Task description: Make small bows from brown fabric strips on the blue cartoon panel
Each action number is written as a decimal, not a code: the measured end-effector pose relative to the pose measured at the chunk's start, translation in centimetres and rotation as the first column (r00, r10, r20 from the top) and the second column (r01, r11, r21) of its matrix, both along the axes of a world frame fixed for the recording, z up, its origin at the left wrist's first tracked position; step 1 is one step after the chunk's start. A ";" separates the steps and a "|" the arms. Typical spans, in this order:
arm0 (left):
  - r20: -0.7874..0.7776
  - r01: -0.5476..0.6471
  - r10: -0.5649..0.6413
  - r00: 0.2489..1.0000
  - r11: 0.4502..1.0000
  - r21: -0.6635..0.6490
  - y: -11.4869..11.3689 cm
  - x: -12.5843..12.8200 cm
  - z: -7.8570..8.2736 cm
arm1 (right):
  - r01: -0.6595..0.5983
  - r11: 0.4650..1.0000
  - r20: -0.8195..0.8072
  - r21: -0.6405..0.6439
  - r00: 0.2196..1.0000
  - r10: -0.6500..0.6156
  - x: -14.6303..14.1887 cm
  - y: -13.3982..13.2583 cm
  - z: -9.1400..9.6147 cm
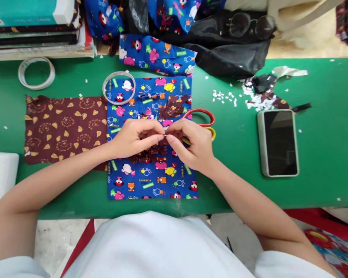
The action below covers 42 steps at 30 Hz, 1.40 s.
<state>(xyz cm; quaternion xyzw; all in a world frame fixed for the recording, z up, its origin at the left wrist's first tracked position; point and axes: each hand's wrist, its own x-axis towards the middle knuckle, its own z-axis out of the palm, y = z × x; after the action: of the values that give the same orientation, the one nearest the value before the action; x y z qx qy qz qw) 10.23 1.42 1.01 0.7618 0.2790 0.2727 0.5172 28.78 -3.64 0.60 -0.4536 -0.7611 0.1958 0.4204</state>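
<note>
Fingers of both hands pinching a tiny piece (between fingertips), above blue fabric

Single head view, close above green table, facing forward-down over own arms.

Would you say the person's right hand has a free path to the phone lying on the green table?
Probably yes: the right hand sits left of the phone, with only bare green table between them, though its fingertips are now pinching something small with the left hand.

White short-sleeved shirt, bare forearms, left hand and right hand without rings or watch
</note>
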 end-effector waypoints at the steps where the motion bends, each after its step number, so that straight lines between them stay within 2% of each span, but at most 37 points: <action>1: -0.002 0.001 -0.001 1.000 1.000 -0.005 0.0 0.0 0.0 | 0.002 1.000 -0.009 -0.010 1.000 -0.003 0.0 0.0 0.0; 7: 0.001 0.015 -0.015 1.000 0.999 -0.033 0.0 0.0 0.2 | 0.011 0.990 -0.071 -0.144 0.997 -0.021 0.0 -0.1 0.2; 16: -0.056 -0.019 0.022 0.998 0.998 0.053 0.0 0.0 0.0 | -0.055 0.988 -0.041 -0.144 0.998 0.050 0.2 0.1 0.6; 24: -0.084 -0.036 0.042 0.996 0.997 0.066 -0.1 0.1 0.2 | -0.023 0.994 0.005 -0.111 1.000 0.023 -0.1 -0.1 0.5; 28: -0.075 -0.037 0.053 0.996 0.980 0.193 -0.4 0.0 0.0 | -0.014 0.995 0.020 -0.099 1.000 0.016 -0.2 -0.1 0.4; 33: -0.118 0.030 0.030 0.993 0.880 0.475 -0.7 -0.1 -0.2 | -0.012 0.996 0.064 -0.094 0.998 0.018 -0.1 -0.2 0.2; 36: -0.149 0.057 0.022 0.989 0.862 0.503 -0.6 0.0 -0.2 | -0.014 0.997 0.079 -0.077 0.997 0.020 -0.1 -0.2 0.2; 42: -0.185 0.090 -0.004 0.983 0.882 0.463 -0.4 -0.1 -0.2 | -0.017 1.000 0.113 -0.011 0.993 0.018 -0.1 -0.2 0.1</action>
<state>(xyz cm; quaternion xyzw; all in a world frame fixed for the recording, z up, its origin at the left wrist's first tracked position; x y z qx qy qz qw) 10.17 1.06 0.85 0.8921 0.2315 0.2498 0.2969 28.64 -3.82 0.70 -0.4593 -0.7865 0.1772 0.3728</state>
